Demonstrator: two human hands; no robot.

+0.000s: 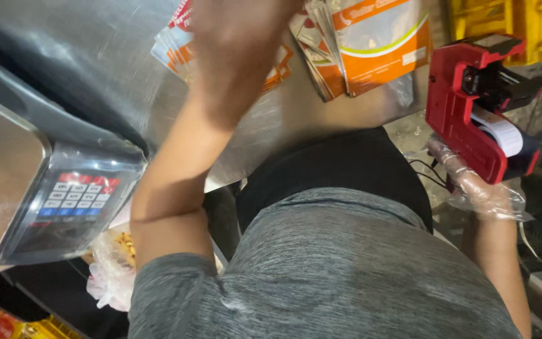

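Observation:
My right hand [475, 185], in a clear plastic glove, grips a red label gun [465, 110] with a white label roll, held beside the steel table's right edge. My left hand [236, 44] is blurred, raised over the steel table [95, 56] near a stack of orange and white pouches [374, 47]. Whether the left hand holds anything cannot be told; its fingers are out of view at the top.
A digital scale with a keypad [73, 198] stands at the left of the table. A clear plastic bag with food [114, 267] hangs below it. Yellow crates [522, 22] sit at the top right. More orange pouches [174, 41] lie behind my left arm.

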